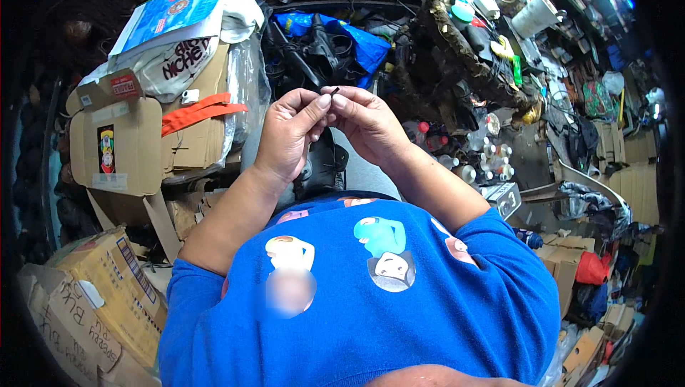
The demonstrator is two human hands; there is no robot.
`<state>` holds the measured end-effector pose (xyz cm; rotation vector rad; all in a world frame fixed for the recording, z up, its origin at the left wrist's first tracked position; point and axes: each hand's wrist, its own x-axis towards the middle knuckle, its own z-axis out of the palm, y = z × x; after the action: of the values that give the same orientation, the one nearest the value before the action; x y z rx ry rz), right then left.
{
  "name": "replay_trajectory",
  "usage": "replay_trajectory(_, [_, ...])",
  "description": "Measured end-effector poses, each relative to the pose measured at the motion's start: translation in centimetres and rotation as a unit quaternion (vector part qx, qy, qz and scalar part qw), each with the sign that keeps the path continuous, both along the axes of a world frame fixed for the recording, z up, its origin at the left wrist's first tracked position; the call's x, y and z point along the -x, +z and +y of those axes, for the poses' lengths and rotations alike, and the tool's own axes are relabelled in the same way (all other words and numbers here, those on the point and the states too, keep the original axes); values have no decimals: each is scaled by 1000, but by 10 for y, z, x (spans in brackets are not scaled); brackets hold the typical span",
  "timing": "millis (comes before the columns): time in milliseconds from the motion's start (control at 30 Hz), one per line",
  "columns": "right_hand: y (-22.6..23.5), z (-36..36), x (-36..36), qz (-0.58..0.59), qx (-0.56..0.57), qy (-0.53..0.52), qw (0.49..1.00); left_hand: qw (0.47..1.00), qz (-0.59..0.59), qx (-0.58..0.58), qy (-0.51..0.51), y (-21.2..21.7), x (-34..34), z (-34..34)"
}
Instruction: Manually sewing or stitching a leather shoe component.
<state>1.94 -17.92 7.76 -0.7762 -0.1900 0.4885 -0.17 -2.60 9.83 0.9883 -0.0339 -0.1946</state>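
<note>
My left hand (289,134) and my right hand (365,121) meet in front of my chest, fingertips pressed together. Between thumbs and forefingers they pinch a tiny dark piece (334,91), thin like a thread end or small pin; its kind is too small to tell. A black shoe-like object (322,166) lies on my lap just below the hands, partly hidden by the left hand. I wear a blue shirt (371,294) with cartoon prints.
Cardboard boxes (135,144) stack at the left, with an orange strap and a blue book on top. A cluttered round basket (471,37) of tools and spools stands at the upper right. Black bags and blue cloth (335,41) lie ahead. Small bottles (492,155) sit to the right.
</note>
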Motion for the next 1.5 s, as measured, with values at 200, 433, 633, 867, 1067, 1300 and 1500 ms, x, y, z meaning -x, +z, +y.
replay_trajectory(200, [13,10,-11,-37,30,-22,999,985,-49,-158,49,1,-2,16])
replay_trajectory(433, [45,-2,-26,-113,184,151,965,929,-214,-298,-56,46,-18,47])
replay_trajectory(633, [51,1,-33,-121,204,170,957,914,-254,-306,-77,54,-22,53])
replay_trajectory(867, [50,5,-38,-135,225,166,950,921,-242,-291,-90,53,-29,61])
replay_trajectory(1067, [45,9,-41,-44,139,128,981,950,-201,-238,36,41,-34,63])
replay_trajectory(1300, [50,31,-38,-109,189,4,976,863,-268,-387,185,37,-17,45])
replay_trajectory(1500, [50,34,-37,-492,424,-144,747,864,-241,-408,171,36,-21,54])
